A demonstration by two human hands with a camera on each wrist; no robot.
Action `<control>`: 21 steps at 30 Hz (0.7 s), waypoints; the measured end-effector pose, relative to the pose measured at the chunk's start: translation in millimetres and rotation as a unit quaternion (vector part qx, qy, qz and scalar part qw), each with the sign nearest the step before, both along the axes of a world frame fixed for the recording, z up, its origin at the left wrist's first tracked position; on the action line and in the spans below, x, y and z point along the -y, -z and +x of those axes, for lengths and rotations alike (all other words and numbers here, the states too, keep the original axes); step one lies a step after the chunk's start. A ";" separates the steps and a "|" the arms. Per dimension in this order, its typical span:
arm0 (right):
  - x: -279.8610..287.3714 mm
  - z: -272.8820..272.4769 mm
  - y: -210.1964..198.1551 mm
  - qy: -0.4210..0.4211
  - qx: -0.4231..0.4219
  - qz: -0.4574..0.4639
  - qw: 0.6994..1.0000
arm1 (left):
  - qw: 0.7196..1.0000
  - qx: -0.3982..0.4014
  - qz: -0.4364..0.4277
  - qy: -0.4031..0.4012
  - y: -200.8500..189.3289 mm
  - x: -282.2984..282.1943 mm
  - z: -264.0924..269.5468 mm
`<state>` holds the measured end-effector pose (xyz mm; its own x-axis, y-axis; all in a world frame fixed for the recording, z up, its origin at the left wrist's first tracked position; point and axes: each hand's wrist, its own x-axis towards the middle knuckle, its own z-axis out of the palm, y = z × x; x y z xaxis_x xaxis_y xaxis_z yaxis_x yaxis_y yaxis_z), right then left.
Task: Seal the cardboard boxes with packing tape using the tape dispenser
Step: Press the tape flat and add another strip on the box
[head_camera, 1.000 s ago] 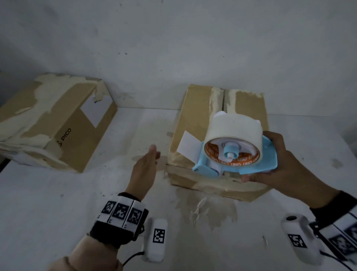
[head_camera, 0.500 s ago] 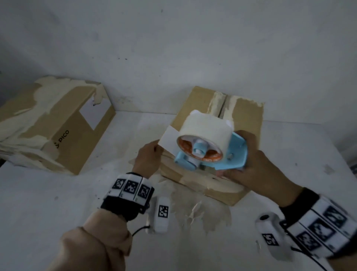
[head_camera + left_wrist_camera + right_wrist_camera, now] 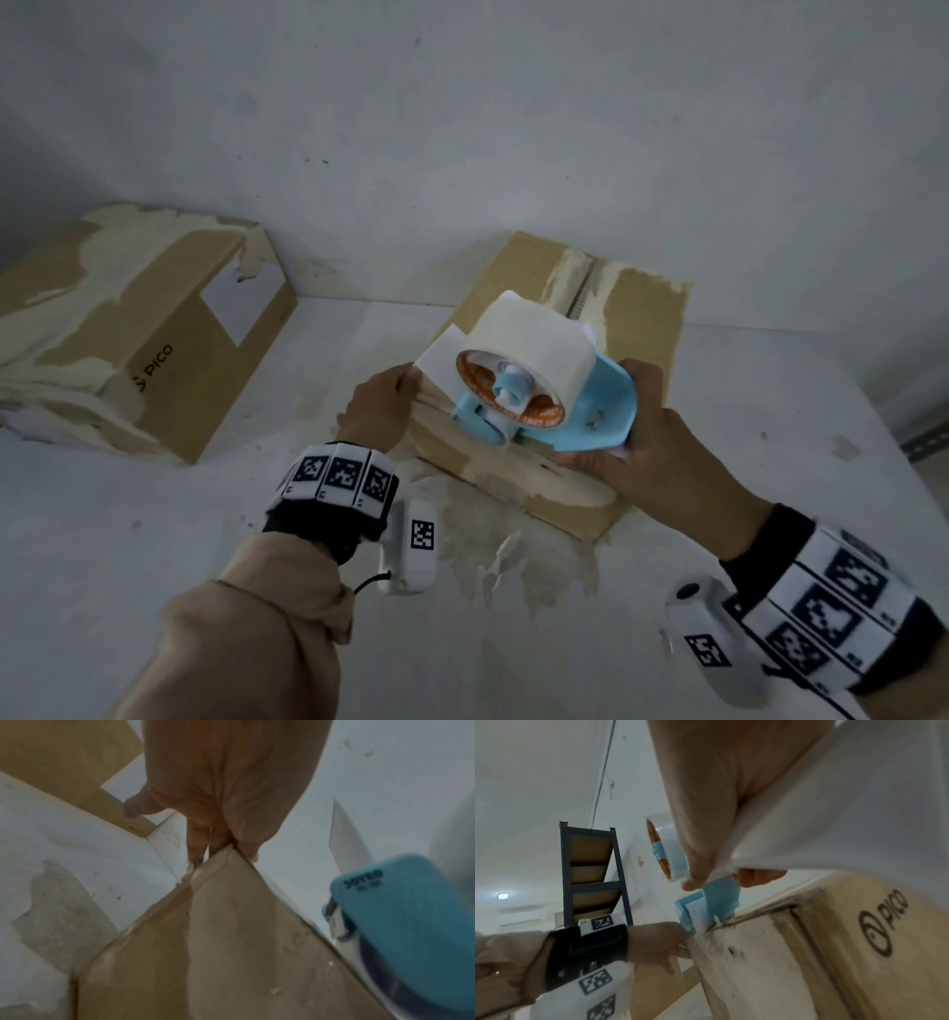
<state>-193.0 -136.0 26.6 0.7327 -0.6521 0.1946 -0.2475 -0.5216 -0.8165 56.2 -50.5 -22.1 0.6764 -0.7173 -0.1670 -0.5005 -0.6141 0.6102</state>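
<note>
A brown cardboard box [image 3: 637, 308] with torn tape marks lies on the white table, its top seam running away from me. My right hand [image 3: 652, 457] grips the handle of the blue tape dispenser [image 3: 601, 411] and holds its front end against the box's near top edge. The cream tape roll [image 3: 529, 334] sits on top, and a white free end of tape [image 3: 436, 354] sticks out to the left. My left hand [image 3: 380, 406] pinches the box's near left corner [image 3: 223, 858] between fingers and thumb. The dispenser's roller [image 3: 693, 914] touches the box edge.
A second brown box [image 3: 154, 329] marked PICO, with peeled tape, lies at the left against the wall. Tape scraps and residue [image 3: 534, 570] cover the table [image 3: 128, 565] in front of the middle box. A dark metal shelf [image 3: 590, 872] stands behind me.
My left hand has gone from hovering open to holding the box's near left corner. The dispenser has come down and left onto the box's near edge.
</note>
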 end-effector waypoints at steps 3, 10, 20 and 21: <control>4.6 -13.5 4.9 0.000 -0.029 0.020 0.999 | 1.000 -0.004 -0.001 0.003 0.2 -2.5 -2.3; 1.9 -22.8 -1.2 -0.010 -0.062 0.008 0.998 | 1.000 -0.025 0.010 -0.017 -1.7 -3.3 -5.5; -4.9 -19.4 -8.7 0.027 -0.055 -0.013 0.998 | 0.999 -0.016 0.012 -0.032 -1.5 -0.6 -7.1; -3.9 -22.8 -10.3 0.029 -0.060 -0.019 0.998 | 0.999 -0.012 0.011 -0.030 -1.0 -0.9 -6.9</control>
